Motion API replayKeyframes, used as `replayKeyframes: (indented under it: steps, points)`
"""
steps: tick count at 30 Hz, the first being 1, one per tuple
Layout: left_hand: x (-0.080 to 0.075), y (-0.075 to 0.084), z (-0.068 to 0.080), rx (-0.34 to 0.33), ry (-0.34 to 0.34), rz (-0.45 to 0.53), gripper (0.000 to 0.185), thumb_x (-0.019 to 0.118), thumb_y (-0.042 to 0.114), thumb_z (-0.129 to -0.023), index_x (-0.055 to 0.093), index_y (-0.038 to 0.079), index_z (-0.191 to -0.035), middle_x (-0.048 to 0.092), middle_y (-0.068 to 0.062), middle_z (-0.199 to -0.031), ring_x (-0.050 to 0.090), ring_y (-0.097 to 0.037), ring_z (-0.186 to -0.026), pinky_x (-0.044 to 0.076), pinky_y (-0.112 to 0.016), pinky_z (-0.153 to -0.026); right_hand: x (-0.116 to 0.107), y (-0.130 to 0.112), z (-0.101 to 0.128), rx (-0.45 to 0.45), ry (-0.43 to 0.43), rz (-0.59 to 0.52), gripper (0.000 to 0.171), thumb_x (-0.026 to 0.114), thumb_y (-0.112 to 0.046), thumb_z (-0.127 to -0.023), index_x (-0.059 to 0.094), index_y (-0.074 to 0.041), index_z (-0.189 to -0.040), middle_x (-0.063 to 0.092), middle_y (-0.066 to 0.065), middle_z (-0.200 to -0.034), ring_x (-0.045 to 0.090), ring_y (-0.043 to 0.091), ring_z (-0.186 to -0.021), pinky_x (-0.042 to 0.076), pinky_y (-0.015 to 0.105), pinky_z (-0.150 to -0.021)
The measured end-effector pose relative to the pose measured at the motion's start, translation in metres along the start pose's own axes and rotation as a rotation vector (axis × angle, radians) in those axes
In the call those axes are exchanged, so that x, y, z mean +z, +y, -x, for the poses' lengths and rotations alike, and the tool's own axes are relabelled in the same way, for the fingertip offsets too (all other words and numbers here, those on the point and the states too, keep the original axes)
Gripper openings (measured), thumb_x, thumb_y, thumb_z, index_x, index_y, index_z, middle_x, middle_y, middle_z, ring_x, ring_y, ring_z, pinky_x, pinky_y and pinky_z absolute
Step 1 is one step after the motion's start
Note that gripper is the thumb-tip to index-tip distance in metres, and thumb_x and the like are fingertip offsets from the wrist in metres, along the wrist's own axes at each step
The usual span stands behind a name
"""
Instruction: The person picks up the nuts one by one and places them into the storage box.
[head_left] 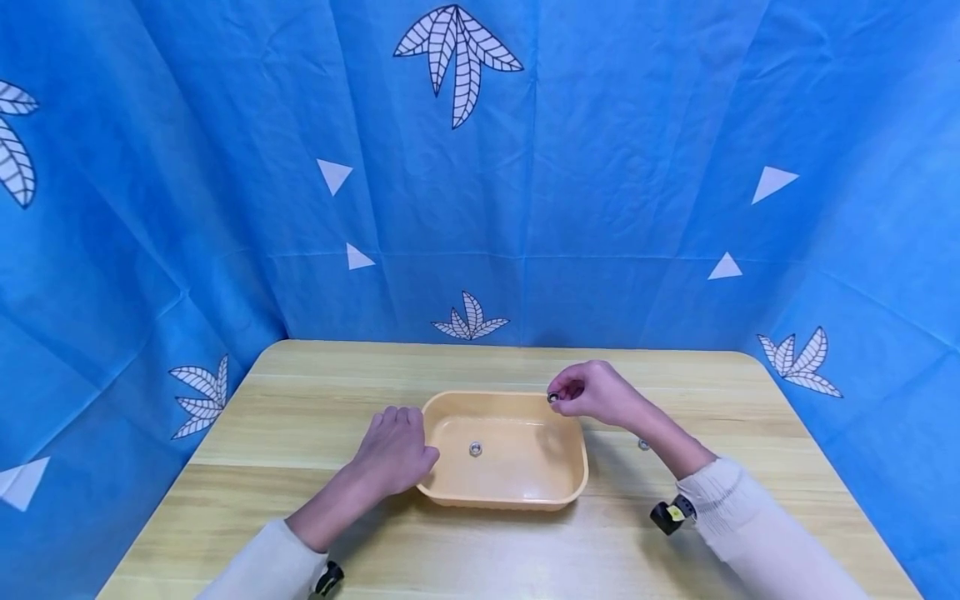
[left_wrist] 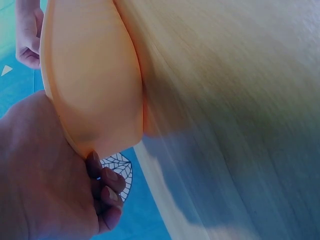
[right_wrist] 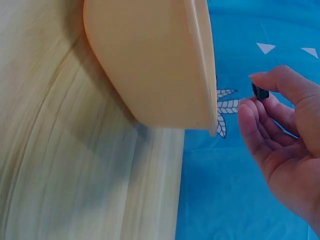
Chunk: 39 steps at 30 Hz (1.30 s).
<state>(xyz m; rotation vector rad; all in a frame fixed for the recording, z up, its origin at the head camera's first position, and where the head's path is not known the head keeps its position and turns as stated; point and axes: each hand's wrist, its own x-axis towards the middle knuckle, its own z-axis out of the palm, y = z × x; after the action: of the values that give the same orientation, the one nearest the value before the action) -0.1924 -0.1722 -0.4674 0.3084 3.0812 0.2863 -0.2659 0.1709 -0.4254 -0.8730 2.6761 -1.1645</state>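
An orange plastic tub [head_left: 576,487] sits in the middle of the wooden table [head_left: 300,400]. One metal nut [head_left: 475,449] lies on its floor. My right hand [head_left: 592,390] hovers over the tub's far right corner and pinches a small dark nut [head_left: 553,397] between thumb and fingertip; the right wrist view shows that nut [right_wrist: 260,92] beside the tub's rim [right_wrist: 202,65]. My left hand [head_left: 393,450] rests against the tub's left wall, fingers curled at the rim [left_wrist: 75,142].
Another small nut [head_left: 643,444] lies on the table right of the tub, by my right forearm. Blue patterned cloth [head_left: 480,167] hangs behind and on both sides of the table.
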Motion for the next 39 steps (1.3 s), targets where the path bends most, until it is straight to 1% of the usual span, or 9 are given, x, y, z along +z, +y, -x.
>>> replayKeyframes:
  steps: [5,10,15,25,33,39]
  points:
    - [-0.001,0.001,-0.001,-0.004,-0.01,-0.009,0.031,0.057,0.032,-0.088,0.051,0.004,-0.1,0.048,-0.006,-0.088,0.041,-0.026,-0.088,0.032,-0.039,-0.084,0.004,-0.004,-0.006,-0.01,-0.027,-0.023,0.014,0.08,-0.009,-0.082,0.078,-0.005,-0.096,0.077,0.005,-0.087,0.067,0.007,-0.077,0.057,0.021,-0.072]
    - [-0.001,0.002,-0.002,0.004,-0.011,-0.016,0.029,0.058,0.032,-0.089,0.05,0.004,-0.097,0.048,-0.007,-0.088,0.041,-0.027,-0.088,0.033,-0.041,-0.084,0.008,-0.007,-0.011,-0.025,-0.039,-0.023,0.013,0.08,-0.009,-0.082,0.078,-0.006,-0.095,0.077,0.004,-0.086,0.067,0.006,-0.077,0.057,0.021,-0.072]
    - [-0.001,0.003,-0.001,0.005,-0.013,-0.016,0.029,0.057,0.031,-0.09,0.051,0.004,-0.098,0.048,-0.007,-0.088,0.042,-0.027,-0.088,0.033,-0.041,-0.085,0.014,-0.014,-0.015,-0.018,-0.057,-0.028,0.012,0.08,-0.009,-0.082,0.078,-0.007,-0.094,0.077,0.003,-0.085,0.067,0.007,-0.076,0.058,0.021,-0.072]
    - [-0.004,0.004,-0.001,0.013,-0.027,-0.027,0.026,0.056,0.029,-0.093,0.049,0.005,-0.095,0.046,-0.007,-0.085,0.04,-0.026,-0.085,0.031,-0.039,-0.081,0.027,-0.026,-0.029,-0.029,-0.085,0.018,0.011,0.08,-0.009,-0.08,0.079,-0.009,-0.091,0.076,0.0,-0.082,0.065,0.004,-0.073,0.056,0.02,-0.069]
    - [-0.004,0.008,0.001,-0.005,-0.024,-0.008,0.027,0.056,0.029,-0.093,0.05,0.004,-0.098,0.046,-0.007,-0.086,0.039,-0.027,-0.086,0.031,-0.04,-0.082,0.032,-0.035,-0.04,-0.055,-0.118,0.041,0.009,0.081,-0.011,-0.08,0.079,-0.011,-0.089,0.075,-0.003,-0.079,0.063,0.003,-0.071,0.055,0.019,-0.068]
    - [-0.003,0.009,0.001,-0.018,-0.022,-0.013,0.027,0.055,0.029,-0.092,0.051,0.003,-0.097,0.047,-0.008,-0.086,0.04,-0.027,-0.086,0.032,-0.041,-0.084,0.041,-0.037,-0.048,-0.055,-0.181,0.038,0.012,0.082,-0.01,-0.08,0.079,-0.009,-0.091,0.076,-0.001,-0.08,0.064,0.002,-0.071,0.056,0.019,-0.07]
